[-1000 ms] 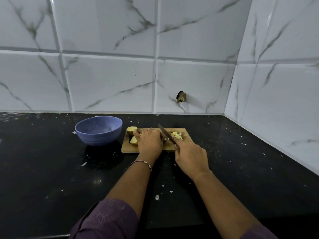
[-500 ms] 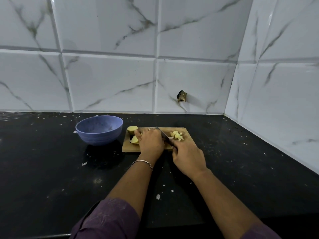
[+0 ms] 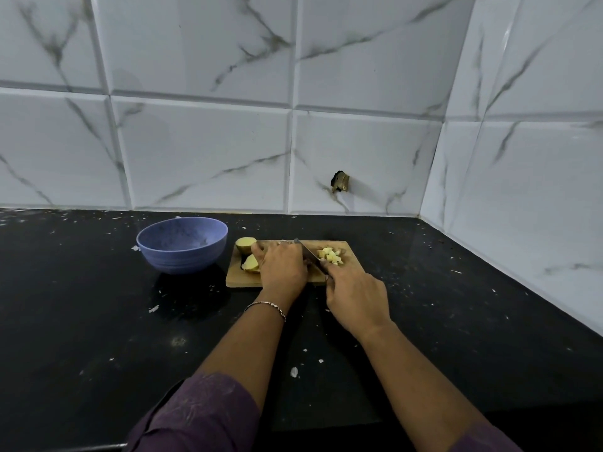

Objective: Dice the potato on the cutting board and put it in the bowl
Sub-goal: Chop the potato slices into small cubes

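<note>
Board: A rectangular light wooden cutting board [image 3: 238, 279] lies on the black speckled stone counter [image 3: 98, 321], just right of a round blue ribbed bowl [image 3: 182, 252].
Potato: Two yellow-fleshed potato halves [image 3: 245, 245] sit at the board's left end, with a small heap of pale diced potato cubes [image 3: 331, 256] at its far right.
Left hand: The left hand [image 3: 282, 269], with a thin silver bracelet [image 3: 266, 306] on its wrist, lies knuckles-up mid-board with its fingers curled down. What they hold is hidden.
Right hand: The right hand [image 3: 354, 295] is wrapped round the handle of a slim dark-bladed knife [image 3: 308, 252], whose blade slants between the left hand and the cubes.
Backdrop: White marble-veined wall tiles [image 3: 195, 158].
</note>
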`<act>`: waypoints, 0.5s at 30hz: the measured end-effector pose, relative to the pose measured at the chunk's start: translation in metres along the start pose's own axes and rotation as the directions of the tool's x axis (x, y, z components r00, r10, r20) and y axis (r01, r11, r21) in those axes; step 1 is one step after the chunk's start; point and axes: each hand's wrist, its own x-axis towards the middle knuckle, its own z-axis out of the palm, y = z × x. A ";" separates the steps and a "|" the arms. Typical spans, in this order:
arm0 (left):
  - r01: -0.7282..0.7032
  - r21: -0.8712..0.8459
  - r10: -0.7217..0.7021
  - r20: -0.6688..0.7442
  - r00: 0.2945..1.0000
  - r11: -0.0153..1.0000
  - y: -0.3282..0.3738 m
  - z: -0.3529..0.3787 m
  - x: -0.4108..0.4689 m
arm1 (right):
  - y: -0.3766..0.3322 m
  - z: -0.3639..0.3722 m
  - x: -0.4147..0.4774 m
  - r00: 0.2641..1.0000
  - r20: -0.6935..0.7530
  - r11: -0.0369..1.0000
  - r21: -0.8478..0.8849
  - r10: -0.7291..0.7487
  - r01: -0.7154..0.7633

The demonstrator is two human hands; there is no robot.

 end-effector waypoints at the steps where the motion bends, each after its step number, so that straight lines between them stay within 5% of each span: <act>1: -0.004 -0.002 0.004 0.007 1.000 1.000 0.000 -0.001 0.000 | 0.001 0.001 0.001 1.000 -0.011 1.000 0.003 0.016 -0.016; 15: 0.041 -0.083 -0.040 0.018 0.999 0.996 -0.029 -0.028 0.007 | -0.003 -0.007 -0.002 0.999 0.027 0.997 0.079 -0.022 0.020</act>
